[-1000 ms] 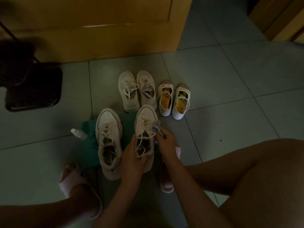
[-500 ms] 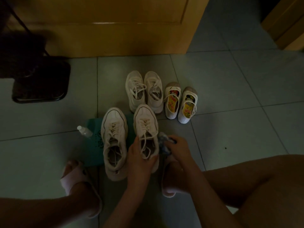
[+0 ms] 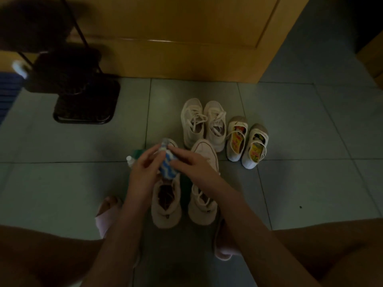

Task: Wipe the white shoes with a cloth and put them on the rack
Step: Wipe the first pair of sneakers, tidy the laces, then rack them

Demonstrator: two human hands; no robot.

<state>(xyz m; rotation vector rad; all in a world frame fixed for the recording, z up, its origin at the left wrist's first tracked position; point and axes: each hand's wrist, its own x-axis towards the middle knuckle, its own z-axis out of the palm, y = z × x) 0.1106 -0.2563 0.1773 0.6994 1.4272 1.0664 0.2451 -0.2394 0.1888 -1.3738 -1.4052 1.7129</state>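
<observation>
In the head view, the left hand (image 3: 145,172) and the right hand (image 3: 187,162) both pinch the blue-and-white cloth (image 3: 168,165), with the fingers curled on it. One white shoe (image 3: 165,206) lies directly under the grip, and its partner (image 3: 204,183) is just right of it. Beyond the grip stand a second white pair (image 3: 203,123) and small strap shoes (image 3: 246,141). The dark rack (image 3: 83,100) is well to the left, and no white shoe shows on it. I judge that the wiping is underway and all the placing remains. No writing is readable; the insoles show only coloured print.
</observation>
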